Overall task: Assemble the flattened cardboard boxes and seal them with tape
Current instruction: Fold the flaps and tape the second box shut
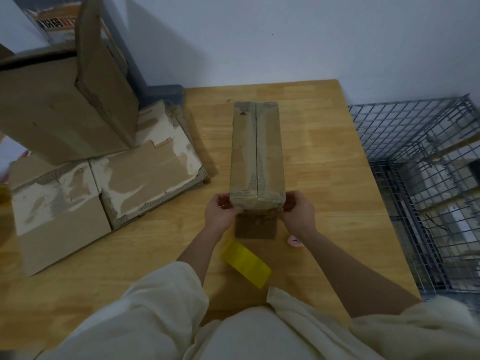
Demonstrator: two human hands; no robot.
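A long, narrow brown cardboard box (255, 154) lies in the middle of the frame on the pale wooden worktop (324, 157), its closed top flaps meeting in a seam that runs away from the person. The left hand (220, 213) grips the box's near left corner, fingers curled around the edge, and the right hand (296, 213) does the same at the near right corner, thumb on the end face; both are partly closed on the cardboard. Below the hands a dark end flap of the box (255, 228) hangs down towards the worktop.

Just below that, near the centre bottom of the frame, a yellow roll of tape (245, 262) rests on the worktop between the two forearms. A small pink object (294, 241) peeks out beside the right wrist; I cannot tell what it is.

At the left of the frame, worn flattened cardboard boxes with torn paper patches (109, 185) are stacked on the worktop, with a larger upright brown carton (65, 105) standing on them. A grey wire cage (426, 183) fills the right edge, beside the worktop.
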